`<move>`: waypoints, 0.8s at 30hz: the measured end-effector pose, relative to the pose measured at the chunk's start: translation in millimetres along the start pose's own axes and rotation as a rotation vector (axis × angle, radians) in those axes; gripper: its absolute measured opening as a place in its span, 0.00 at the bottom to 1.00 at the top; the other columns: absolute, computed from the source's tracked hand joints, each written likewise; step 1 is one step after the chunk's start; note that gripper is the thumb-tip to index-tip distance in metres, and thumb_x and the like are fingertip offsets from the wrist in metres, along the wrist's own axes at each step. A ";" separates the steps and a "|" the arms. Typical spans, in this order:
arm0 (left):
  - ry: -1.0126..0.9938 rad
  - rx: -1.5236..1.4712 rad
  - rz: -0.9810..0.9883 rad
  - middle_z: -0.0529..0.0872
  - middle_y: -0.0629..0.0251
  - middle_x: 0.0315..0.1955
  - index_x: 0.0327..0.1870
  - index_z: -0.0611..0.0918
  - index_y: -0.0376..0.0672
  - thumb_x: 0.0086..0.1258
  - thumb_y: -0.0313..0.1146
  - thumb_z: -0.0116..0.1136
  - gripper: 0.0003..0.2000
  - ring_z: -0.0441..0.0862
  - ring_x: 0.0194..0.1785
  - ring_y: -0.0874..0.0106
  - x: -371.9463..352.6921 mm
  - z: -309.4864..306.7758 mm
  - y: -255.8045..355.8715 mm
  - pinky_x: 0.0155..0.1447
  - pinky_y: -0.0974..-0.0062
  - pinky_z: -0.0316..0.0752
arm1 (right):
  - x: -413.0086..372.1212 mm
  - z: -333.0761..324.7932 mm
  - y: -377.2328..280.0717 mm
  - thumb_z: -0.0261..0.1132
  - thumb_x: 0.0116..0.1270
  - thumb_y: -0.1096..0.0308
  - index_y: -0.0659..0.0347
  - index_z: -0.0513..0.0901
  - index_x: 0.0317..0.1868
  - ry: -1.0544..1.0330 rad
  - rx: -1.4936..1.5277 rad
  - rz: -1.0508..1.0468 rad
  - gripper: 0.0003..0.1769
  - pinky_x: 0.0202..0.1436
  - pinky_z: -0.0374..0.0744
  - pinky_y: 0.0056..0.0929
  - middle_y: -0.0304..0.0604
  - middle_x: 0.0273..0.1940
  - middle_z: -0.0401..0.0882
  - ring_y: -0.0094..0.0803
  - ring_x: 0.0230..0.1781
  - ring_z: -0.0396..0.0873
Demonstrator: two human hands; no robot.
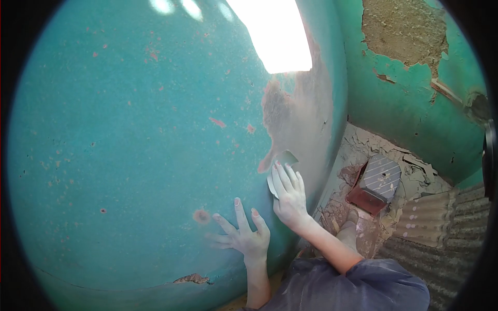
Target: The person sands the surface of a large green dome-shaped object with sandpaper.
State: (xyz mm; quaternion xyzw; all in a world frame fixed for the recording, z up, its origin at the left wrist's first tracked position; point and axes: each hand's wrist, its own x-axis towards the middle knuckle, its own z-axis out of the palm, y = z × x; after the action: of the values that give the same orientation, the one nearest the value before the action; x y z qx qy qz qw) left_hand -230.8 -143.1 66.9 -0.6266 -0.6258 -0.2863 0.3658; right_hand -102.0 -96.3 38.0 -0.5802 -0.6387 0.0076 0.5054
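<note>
My right hand (289, 196) presses a pale, curled sheet of sandpaper (287, 157) flat against the turquoise wall (155, 155). The sheet's edges show above and to the left of the fingers. It lies at the lower end of a bare grey patch (301, 114) where the paint is gone. Lower and to the left, my left hand (243, 236) rests on the painted surface with its fingers spread, holding nothing. Pale dust coats both hands. A round brownish spot (201, 216) is just beyond the left fingertips.
A reddish-brown box with a striped grey top (380, 179) stands on the littered floor by my foot (350, 223). Corrugated sheets (428, 220) lie to the right. The green wall behind has a crumbled patch (404, 31). A cracked hole (193, 279) marks the lower turquoise wall.
</note>
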 end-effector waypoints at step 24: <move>0.032 0.053 -0.010 0.51 0.52 0.81 0.67 0.81 0.60 0.73 0.48 0.55 0.22 0.31 0.81 0.34 -3.6 5.4 3.8 0.73 0.30 0.20 | 58.9 -23.3 2.9 0.58 0.60 0.80 0.68 0.71 0.71 0.119 0.102 -0.146 0.35 0.72 0.66 0.46 0.53 0.71 0.70 0.49 0.71 0.69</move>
State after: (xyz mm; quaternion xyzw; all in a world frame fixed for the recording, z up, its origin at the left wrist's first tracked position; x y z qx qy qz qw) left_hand -227.8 -140.5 60.5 -0.6089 -0.6303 -0.2813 0.3910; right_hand -73.7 -64.7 85.1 -0.5052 -0.6468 -0.0312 0.5704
